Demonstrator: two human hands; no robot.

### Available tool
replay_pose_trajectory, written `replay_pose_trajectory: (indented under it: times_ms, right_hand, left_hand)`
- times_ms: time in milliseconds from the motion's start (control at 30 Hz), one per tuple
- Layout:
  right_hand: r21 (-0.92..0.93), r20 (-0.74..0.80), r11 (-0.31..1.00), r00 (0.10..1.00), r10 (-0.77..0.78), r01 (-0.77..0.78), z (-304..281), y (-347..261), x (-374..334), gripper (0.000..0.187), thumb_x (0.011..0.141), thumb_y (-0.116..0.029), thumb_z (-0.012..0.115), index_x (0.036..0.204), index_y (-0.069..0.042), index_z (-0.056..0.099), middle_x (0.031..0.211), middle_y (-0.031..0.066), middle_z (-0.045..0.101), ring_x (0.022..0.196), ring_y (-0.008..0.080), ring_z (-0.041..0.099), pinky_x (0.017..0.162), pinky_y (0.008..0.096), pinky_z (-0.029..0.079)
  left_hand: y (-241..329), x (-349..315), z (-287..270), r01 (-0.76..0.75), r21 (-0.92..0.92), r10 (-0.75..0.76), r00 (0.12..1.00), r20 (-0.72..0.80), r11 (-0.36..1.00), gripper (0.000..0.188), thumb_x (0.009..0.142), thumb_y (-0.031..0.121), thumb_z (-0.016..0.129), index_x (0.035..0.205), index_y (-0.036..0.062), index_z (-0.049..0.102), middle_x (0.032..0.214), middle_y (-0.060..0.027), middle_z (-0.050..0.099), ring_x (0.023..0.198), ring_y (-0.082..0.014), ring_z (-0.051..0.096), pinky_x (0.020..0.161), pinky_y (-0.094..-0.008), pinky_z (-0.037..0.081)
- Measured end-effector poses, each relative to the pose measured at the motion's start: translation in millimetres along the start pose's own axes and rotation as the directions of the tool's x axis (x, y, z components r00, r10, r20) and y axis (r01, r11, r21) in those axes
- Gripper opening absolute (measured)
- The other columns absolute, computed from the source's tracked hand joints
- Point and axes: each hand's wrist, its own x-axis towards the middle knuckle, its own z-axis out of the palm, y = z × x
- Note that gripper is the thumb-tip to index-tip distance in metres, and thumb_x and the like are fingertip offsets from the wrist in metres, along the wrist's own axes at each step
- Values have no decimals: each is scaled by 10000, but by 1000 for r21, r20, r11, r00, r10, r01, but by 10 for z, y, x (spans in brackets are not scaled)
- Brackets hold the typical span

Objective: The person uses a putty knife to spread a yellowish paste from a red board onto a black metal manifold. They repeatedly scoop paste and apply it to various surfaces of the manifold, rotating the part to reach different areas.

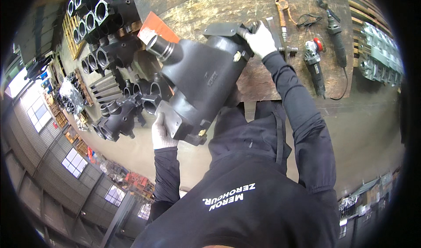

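A large black cast metal housing (204, 79) with a machined round neck is held between my two gloved hands, tilted over the near left edge of the workbench. My left hand (163, 134) grips the flange at its lower left end, with the fingers partly behind the plate. At the upper right end my right hand (259, 39) is closed on the other flange, its fingertips partly hidden by the metal. Pale yellowish lumps sit on the casting near both ends. An orange sheet-like piece (158, 27) shows behind the neck.
On the worn wooden workbench (228, 4), right of my right hand, lie an orange-handled air gun (282, 6), an angle grinder (314, 64) with a red disc and a long die grinder (337, 37). Several black castings (116, 50) stand at left. Grey castings (379, 55) sit at far right.
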Motion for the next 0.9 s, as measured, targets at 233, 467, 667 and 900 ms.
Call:
replay_pose_trajectory:
  times_ms: [233,467,667,900]
  right_hand:
    - [-157,72,987,997,-8,19,-71,-103,345,963,800,-649,819,1337,108,560,1276,316,675,1208,414,673,1022,443,534]
    - [-190,113,981,994,-8,30,-83,81,598,926,813,-680,790,1252,121,634,1195,307,720,1126,416,712,976,451,554]
    - [-83,-55,996,998,32,-36,-157,130,517,997,785,-623,836,1361,140,553,1303,330,668,1221,403,671,1029,445,529]
    - [238,-187,971,980,75,-29,-560,350,-428,414,896,-250,859,1096,10,608,903,25,649,775,126,566,708,297,503]
  left_hand:
    - [71,-121,334,-7,48,11,996,-92,999,361,1122,286,464,1360,28,550,1212,-163,684,1065,-330,700,951,-503,591]
    - [69,-216,571,-52,68,56,996,-65,996,328,1124,267,434,1330,46,563,1212,-152,685,1078,-321,700,980,-484,572]
    - [107,-271,883,-86,-14,85,994,-71,996,291,1122,247,434,1301,67,576,1212,-149,685,1082,-322,701,977,-520,579]
    - [104,-310,1068,-94,-43,96,994,57,995,344,1130,259,410,1303,31,602,1258,-168,690,1171,-336,684,1047,-525,552]
